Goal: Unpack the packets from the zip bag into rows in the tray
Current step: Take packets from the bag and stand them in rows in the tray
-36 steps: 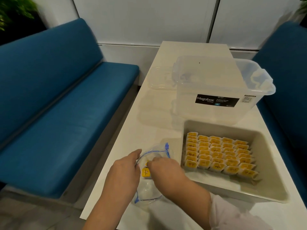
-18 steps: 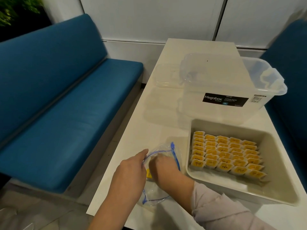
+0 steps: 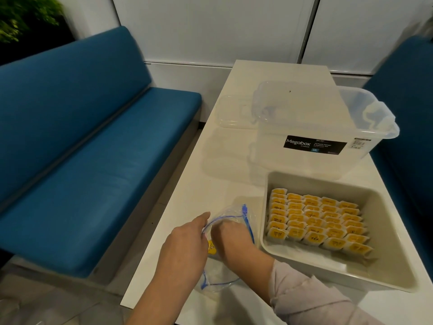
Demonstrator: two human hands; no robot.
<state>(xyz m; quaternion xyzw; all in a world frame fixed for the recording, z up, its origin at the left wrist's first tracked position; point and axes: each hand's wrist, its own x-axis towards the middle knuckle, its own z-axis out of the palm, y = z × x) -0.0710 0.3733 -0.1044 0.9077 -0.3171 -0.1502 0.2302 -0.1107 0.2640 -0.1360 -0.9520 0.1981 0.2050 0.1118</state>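
Inside the zip bag (image 3: 226,277), right hand's (image 3: 234,240) fingertips are hidden.

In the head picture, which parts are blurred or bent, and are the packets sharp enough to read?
Head view: the plant and sofa at the left edge are smeared by motion; the wide lens bends the table edges; the packets in the tray are fairly sharp, their print mostly too small to read; the bag shows soft glare.
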